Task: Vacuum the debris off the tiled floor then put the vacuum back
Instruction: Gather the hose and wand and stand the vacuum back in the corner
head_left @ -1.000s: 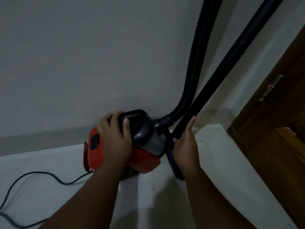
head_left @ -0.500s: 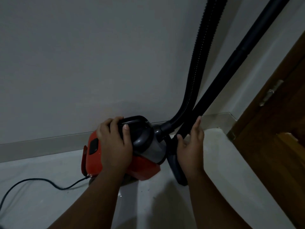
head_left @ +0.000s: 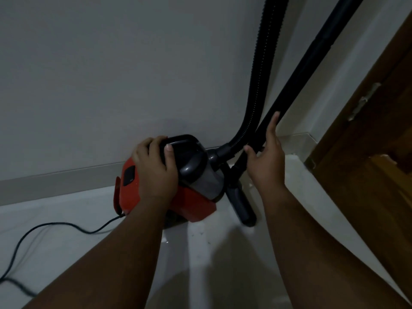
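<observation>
A red and grey canister vacuum (head_left: 196, 188) stands on the pale tiled floor (head_left: 218, 253) against the white wall. My left hand (head_left: 156, 170) grips its black top handle, fingers curled over it. A ribbed black hose (head_left: 260, 70) rises from the vacuum's front. Beside it the black wand (head_left: 312, 54) leans up to the right, and its floor head (head_left: 242, 204) rests on the tiles. My right hand (head_left: 266, 157) lies against the lower wand with fingers straight and thumb spread.
The black power cord (head_left: 55, 226) trails left across the floor from the vacuum's rear. A grey skirting strip (head_left: 55, 181) runs along the wall. A brown wooden door (head_left: 379, 152) and its frame stand at the right, close to the wand.
My right hand has slid up the wand from near the floor head. The left hand has stayed on the vacuum's handle, and the view has shifted a little.
</observation>
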